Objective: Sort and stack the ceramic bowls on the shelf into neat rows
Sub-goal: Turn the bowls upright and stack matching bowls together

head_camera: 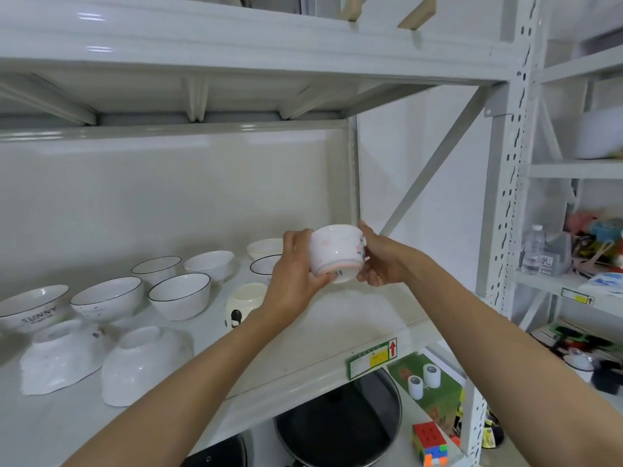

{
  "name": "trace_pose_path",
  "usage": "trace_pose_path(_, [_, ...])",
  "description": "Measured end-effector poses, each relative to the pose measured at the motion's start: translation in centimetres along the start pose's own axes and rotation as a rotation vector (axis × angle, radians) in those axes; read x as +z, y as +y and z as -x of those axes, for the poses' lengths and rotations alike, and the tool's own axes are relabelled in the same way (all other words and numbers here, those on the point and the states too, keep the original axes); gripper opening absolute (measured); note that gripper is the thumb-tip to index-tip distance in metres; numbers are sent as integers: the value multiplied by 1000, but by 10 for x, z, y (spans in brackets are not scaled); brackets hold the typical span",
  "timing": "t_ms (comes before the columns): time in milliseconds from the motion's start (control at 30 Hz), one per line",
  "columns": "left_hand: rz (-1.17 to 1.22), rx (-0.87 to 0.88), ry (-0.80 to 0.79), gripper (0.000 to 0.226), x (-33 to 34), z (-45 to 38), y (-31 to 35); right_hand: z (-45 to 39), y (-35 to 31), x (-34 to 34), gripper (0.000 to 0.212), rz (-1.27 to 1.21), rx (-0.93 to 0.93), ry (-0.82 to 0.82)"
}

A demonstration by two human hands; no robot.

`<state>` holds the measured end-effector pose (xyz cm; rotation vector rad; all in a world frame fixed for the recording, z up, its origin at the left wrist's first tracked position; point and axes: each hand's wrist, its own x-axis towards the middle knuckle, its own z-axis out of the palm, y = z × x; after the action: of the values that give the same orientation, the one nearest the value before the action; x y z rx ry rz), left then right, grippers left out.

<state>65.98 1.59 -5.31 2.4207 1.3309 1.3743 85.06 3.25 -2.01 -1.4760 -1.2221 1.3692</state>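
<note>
I hold a small white bowl with pink markings (337,252) upside down above the right part of the white shelf (337,332). My left hand (296,264) grips its left side and my right hand (381,261) its right side. On the shelf to the left stand several white bowls: a "SUNNY" bowl (32,310), black-rimmed bowls (108,298) (180,298) (155,268), a plain stack (210,264). Two bowls lie upside down at the front left (60,355) (145,362). A cream bowl with a black figure (241,306) lies upside down beneath my left wrist. Two more bowls (264,247) (264,266) sit behind my left hand, partly hidden.
An upper shelf beam (236,62) runs overhead. A perforated upright post (509,197) and diagonal brace (435,163) stand to the right. Below the shelf are dark pan lids (337,429), a colourful cube (431,443) and a green box (428,389). A side rack at right holds a water bottle (532,249) and clutter.
</note>
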Motion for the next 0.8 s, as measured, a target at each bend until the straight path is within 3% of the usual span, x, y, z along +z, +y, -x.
trace_pose_path(133, [55, -16, -70, 75, 1, 5, -8, -4, 5, -9, 44, 9, 78, -107])
trace_pose_path(233, [257, -212, -137, 58, -2, 7, -9, -8, 9, -8, 27, 29, 43, -78])
trace_pose_path(300, [307, -374, -157, 62, 2, 4, -13, -9, 8, -6, 22, 101, -13, -52])
trace_pose_path(367, [332, -484, -171, 78, 7, 1, -21, -11, 9, -4, 21, 182, -67, -30])
trace_pose_path(400, [345, -525, -185, 76, 12, -2, -27, -11, 9, -3, 22, 222, -88, -17])
trace_pose_path(533, [417, -637, -250, 24, 17, -6, -18, -14, 13, -2, 28, 348, -138, 60])
trace_pose_path(800, [439, -725, -285, 23, 26, -5, -8, -23, 20, 0, 36, 485, -135, 123])
